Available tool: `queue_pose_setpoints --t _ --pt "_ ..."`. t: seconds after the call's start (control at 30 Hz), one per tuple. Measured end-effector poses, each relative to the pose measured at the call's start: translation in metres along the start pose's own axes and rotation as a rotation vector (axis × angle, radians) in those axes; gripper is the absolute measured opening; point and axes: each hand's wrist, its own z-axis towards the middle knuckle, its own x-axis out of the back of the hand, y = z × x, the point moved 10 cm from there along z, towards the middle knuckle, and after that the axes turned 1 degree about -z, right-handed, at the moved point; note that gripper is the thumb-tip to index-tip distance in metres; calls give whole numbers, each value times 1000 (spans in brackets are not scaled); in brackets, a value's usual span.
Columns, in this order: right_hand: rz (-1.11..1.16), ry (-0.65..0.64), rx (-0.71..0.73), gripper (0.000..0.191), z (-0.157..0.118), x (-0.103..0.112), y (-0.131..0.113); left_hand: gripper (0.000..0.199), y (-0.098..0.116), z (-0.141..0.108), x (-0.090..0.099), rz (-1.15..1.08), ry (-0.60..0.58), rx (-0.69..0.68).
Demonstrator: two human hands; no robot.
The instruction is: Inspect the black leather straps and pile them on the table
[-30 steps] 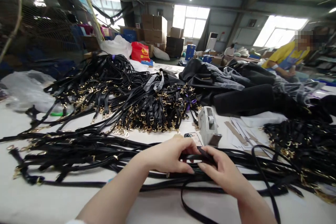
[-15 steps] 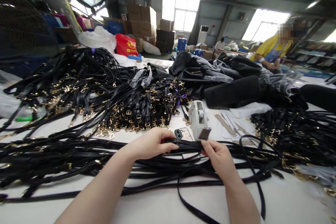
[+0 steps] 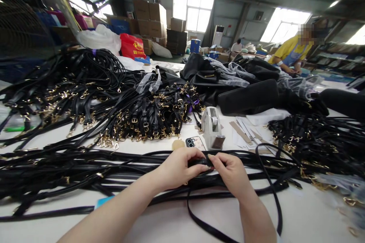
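Note:
Black straps [image 3: 137,167] with gold metal fittings stretch across the white table in front of me. My left hand [image 3: 182,168] pinches a black strap between thumb and fingers at the middle of this bunch. Right beside it, my right hand [image 3: 229,171] has its thumb and fingertips closed on the same strap. The fingertips of both hands almost meet, and the small part between them is partly hidden. A loose strap [image 3: 203,228] loops down toward the table's front edge. Just beyond my hands stand a grey tape dispenser [image 3: 212,129] and a phone [image 3: 196,143].
Heaps of straps with gold clasps [image 3: 151,117] lie behind, and another heap [image 3: 302,136] is at the right. Black bags [image 3: 248,97] with clear plastic are farther back. Paper strips [image 3: 245,133] lie by the dispenser. A person in yellow [image 3: 288,55] works at the far right.
My left hand has moved right along the straps, closing the gap to my right hand. A round beige thing and a blue piece have come into sight near my left arm.

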Motion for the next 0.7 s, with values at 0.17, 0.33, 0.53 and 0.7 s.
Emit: queue_pose_setpoints --t 0.17,0.33,0.53,0.7 --pt "-4 -13 -3 46 -2 -3 2 17 2 -4 5 59 82 -17" --pt "-8 -38 1 44 -4 -8 1 16 7 -5 4 108 70 -49" --pt "-51 74 -12 44 -9 -5 -8 13 10 -8 4 286 93 -6" --pt "31 71 -10 43 -10 -9 -11 11 14 -12 4 272 134 15"
